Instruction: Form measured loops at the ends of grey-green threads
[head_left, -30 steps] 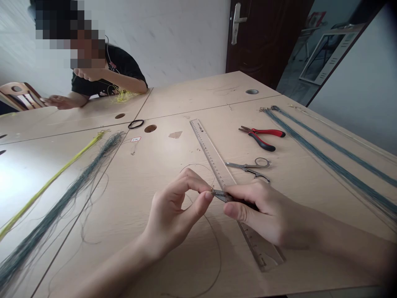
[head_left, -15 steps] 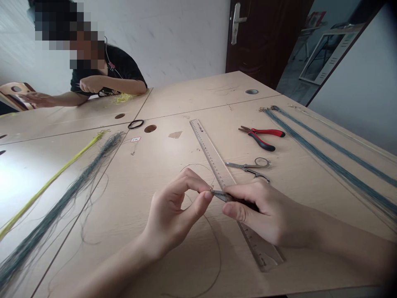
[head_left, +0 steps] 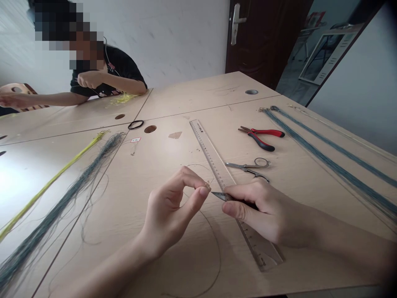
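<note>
Between the thumb and forefinger of my left hand (head_left: 170,211) is a small gold-coloured clasp (head_left: 207,185). A thin dark cord (head_left: 219,244) curves in a loop over the table around that hand. My right hand (head_left: 263,211) is closed around a pair of pliers (head_left: 221,196); their pointed jaws face the clasp, a small gap apart from it, and the handles are mostly hidden in my palm. Under my right hand lies a clear ruler (head_left: 214,159), slanting across the table. Just beyond this hand rest small metal scissors (head_left: 248,166).
Red-and-black pliers (head_left: 263,136) lie past the scissors. Blue-grey cord bundles (head_left: 322,159) stretch along the right. At left are a yellow bundle (head_left: 62,174) and a grey-blue bundle (head_left: 71,194). Across the table (head_left: 198,95), a person (head_left: 124,70) handles yellow thread (head_left: 124,98).
My left hand has shifted slightly left and up with the clasp, away from the plier tips, which touched or nearly touched it before. The co-worker's outstretched hand has moved further left.
</note>
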`<move>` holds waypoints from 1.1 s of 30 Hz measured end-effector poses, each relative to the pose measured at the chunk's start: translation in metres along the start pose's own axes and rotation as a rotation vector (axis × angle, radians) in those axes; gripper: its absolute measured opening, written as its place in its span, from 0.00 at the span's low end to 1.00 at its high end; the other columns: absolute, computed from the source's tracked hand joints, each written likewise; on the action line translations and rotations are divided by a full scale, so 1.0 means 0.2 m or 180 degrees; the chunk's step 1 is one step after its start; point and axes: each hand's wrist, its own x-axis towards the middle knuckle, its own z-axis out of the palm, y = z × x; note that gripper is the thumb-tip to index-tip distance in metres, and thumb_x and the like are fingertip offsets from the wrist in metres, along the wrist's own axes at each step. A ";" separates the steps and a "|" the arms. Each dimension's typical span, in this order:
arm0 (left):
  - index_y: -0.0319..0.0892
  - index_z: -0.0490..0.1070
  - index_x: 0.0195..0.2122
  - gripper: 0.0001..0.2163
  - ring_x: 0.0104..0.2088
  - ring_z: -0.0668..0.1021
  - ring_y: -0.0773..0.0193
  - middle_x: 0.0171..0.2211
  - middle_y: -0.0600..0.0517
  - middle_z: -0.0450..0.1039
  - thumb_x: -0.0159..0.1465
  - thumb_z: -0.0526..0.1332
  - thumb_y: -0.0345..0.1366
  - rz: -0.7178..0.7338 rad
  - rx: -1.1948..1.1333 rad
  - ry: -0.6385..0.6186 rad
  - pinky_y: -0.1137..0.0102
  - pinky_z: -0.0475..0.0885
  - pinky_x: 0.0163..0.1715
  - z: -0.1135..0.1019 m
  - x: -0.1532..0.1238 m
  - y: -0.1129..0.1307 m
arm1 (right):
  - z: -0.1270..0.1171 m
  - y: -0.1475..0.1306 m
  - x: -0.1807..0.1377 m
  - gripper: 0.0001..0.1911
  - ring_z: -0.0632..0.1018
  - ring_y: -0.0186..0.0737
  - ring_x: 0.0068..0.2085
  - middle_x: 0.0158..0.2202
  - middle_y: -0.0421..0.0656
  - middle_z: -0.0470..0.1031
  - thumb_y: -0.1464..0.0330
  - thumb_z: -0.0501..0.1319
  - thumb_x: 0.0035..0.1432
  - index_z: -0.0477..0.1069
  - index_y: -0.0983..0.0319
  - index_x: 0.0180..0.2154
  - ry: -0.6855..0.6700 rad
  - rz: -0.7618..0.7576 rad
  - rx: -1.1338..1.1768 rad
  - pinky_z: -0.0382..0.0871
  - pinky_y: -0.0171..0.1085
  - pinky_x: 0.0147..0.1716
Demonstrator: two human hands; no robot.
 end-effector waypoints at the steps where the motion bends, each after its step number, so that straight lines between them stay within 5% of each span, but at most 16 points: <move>1: 0.41 0.69 0.27 0.07 0.29 0.70 0.67 0.27 0.53 0.68 0.63 0.58 0.30 -0.0017 0.0015 0.0010 0.71 0.65 0.30 0.00 0.00 0.00 | 0.00 0.00 0.00 0.20 0.59 0.30 0.24 0.20 0.35 0.54 0.59 0.50 0.63 0.54 0.62 0.22 0.0014 -0.0017 -0.0016 0.53 0.34 0.24; 33: 0.40 0.69 0.29 0.06 0.30 0.70 0.69 0.27 0.54 0.67 0.63 0.58 0.29 0.0042 -0.0167 -0.0255 0.72 0.64 0.31 0.00 -0.01 -0.01 | 0.01 0.01 0.01 0.20 0.57 0.30 0.22 0.18 0.34 0.52 0.60 0.54 0.60 0.52 0.62 0.21 0.0063 0.0061 0.0085 0.50 0.34 0.21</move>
